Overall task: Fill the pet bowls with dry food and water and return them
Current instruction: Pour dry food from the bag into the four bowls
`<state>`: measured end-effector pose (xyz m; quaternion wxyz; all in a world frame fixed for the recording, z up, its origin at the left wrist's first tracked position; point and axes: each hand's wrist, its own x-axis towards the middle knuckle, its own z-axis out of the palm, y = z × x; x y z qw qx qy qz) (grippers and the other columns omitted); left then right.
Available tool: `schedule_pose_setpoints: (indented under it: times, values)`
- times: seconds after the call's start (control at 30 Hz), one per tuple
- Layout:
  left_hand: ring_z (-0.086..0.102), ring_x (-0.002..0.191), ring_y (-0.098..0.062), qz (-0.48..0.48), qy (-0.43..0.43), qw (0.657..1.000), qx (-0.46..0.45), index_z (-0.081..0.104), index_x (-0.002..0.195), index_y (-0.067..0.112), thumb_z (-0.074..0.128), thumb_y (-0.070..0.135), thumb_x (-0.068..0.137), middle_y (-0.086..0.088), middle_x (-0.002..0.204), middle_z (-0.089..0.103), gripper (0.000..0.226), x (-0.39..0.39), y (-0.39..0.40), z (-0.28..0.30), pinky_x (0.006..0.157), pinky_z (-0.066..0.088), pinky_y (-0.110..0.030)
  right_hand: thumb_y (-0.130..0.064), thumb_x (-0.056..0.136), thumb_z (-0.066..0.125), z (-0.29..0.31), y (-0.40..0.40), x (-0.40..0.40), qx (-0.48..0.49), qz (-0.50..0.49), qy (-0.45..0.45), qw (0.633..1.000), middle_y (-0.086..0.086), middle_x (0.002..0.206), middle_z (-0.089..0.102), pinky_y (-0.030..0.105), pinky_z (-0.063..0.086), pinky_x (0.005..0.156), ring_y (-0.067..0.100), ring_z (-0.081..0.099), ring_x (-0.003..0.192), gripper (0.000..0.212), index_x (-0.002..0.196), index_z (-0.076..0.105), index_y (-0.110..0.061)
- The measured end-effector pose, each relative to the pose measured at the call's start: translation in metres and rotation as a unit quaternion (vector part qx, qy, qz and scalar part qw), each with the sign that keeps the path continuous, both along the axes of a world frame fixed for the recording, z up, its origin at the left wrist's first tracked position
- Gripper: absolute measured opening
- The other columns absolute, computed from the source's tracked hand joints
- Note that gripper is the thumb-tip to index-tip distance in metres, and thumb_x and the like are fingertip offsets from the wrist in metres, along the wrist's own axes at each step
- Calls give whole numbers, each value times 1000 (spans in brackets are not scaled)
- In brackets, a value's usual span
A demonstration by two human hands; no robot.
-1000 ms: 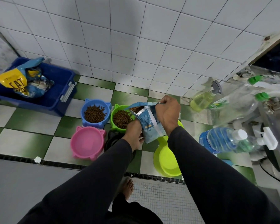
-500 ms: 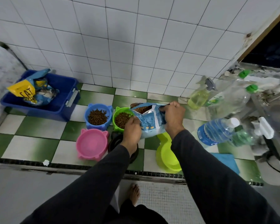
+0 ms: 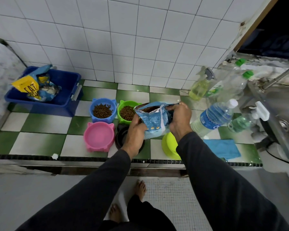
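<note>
Crinkled foil food bag (image 3: 154,120) (mouth open) gripped by left hand (image 3: 136,129) and right hand (image 3: 179,118)

"CAT" in large dark letters on the yellow panel of a crumpled food bag (image 3: 34,87) inside the blue bin (image 3: 63,100), left of the frame; smaller print above and below it too blurred to read. Fine print and small yellow marks on the blue food bag (image 3: 154,120) at centre, illegible. Blue label on the water bottle (image 3: 213,117), right of centre, unreadable.
</note>
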<state>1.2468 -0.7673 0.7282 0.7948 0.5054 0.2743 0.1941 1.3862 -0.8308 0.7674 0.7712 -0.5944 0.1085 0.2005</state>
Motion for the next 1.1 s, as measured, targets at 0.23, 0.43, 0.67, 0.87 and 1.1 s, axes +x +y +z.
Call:
schedule_pose_setpoints:
  times: [0.23,0.43,0.67,0.87,1.1]
  values:
    - [65,124,-23,-7,38,998,44,54,139,19,58,6,102,-3,133,69,40,-16,-24,-13,111,49,-53,16,58,60,2,-24,-23,-15,-12,-9,1000,-1,47,50,24,44,44,15,49,41,42,38,48,-19]
    - [66,123,-23,-2,51,998,35,48,144,14,54,8,106,-7,135,67,38,-27,-34,-19,107,53,-49,18,62,61,3,-35,-36,-36,-10,-11,999,-3,46,50,22,43,43,13,49,41,47,37,47,-20]
    - [68,118,-28,38,79,995,-56,52,131,9,55,14,107,-13,131,68,25,-34,-44,-26,101,55,-56,14,60,64,5,-34,-49,-103,-18,-30,994,8,68,47,36,43,57,22,45,64,40,55,41,-18]
    - [70,103,-23,65,74,977,-187,58,121,12,49,5,106,-13,122,70,19,-36,-52,-31,79,57,-35,5,61,61,8,-28,-57,-223,-2,-129,966,4,65,37,36,30,55,19,32,65,36,53,36,-20]
    - [67,112,-32,80,108,960,-248,55,134,6,40,5,109,-17,122,69,29,-33,-63,-41,93,55,-46,2,67,55,8,-20,-65,-369,79,-282,882,0,56,38,32,29,53,19,33,60,12,60,47,-3]
